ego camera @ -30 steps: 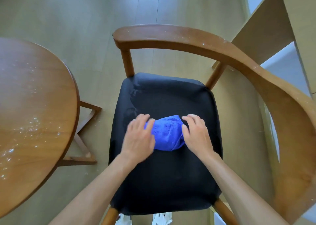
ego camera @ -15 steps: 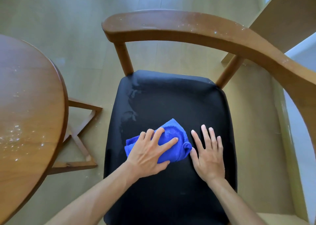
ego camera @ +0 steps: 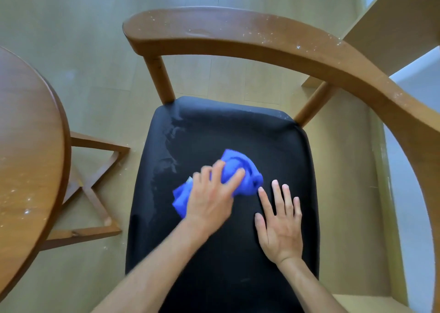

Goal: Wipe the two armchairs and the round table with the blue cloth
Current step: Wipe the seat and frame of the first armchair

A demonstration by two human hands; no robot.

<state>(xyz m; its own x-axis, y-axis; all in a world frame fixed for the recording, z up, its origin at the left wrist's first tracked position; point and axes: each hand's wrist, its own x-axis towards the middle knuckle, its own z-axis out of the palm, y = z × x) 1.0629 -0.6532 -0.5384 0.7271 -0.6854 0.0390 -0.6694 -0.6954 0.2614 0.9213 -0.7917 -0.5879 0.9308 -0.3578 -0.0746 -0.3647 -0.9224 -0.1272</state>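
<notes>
A wooden armchair [ego camera: 238, 39] with a black seat [ego camera: 238, 132] fills the middle of the view. White specks dot its curved backrest rail. A bunched blue cloth [ego camera: 240, 167] lies on the seat, and my left hand [ego camera: 212, 198] presses down on it with fingers curled over the fabric. Just right of the cloth, my right hand [ego camera: 279, 222] lies flat on the seat with fingers spread, holding nothing. A faint damp smear marks the seat's left side. The round wooden table [ego camera: 28, 160], speckled with white dust, is at the left edge.
The table's crossed wooden base [ego camera: 95, 186] stands on the pale wood floor between table and chair. A light wooden panel [ego camera: 392, 27] and a white surface [ego camera: 419, 86] lie beyond the chair at the upper right.
My right hand let go of the cloth and flattened on the seat. My left hand took the cloth alone and has shifted it slightly to the right across the seat.
</notes>
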